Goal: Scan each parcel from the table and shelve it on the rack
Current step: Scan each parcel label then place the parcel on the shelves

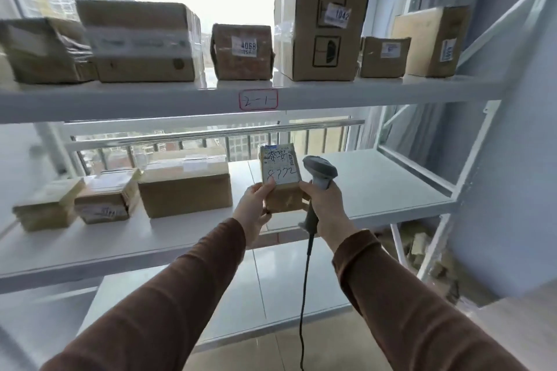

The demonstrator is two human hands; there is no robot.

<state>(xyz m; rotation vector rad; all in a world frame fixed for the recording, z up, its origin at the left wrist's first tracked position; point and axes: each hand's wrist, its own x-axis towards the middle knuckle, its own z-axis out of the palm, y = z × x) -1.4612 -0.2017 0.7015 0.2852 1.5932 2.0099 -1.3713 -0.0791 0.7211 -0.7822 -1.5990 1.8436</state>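
Brown knit sleeves fill the lower frame, leading up to both hands at centre. The left hand (253,208) is curled round the lower left corner of a small cardboard parcel (281,181), thumb laid on its white label, where "8772" is handwritten. The right hand (327,208) is wrapped round the handle of a grey corded scanner (320,173), its fingertips also braced against the parcel's right edge; the rounded scanner head is seen just right of the parcel.

The parcel is held upright, just above the front of the middle shelf (376,187), a smooth white metal board in centre frame. Shelving appears under way; whether scanning is done cannot be told. Three taped cartons (184,187) already sit at centre left of this shelf, with bare space to the right.

Farther up, the top shelf, tagged "2-1" (258,99), is lined with six matte boxes (324,27), several numbered. No bench is in view, so the remaining count is unknown.
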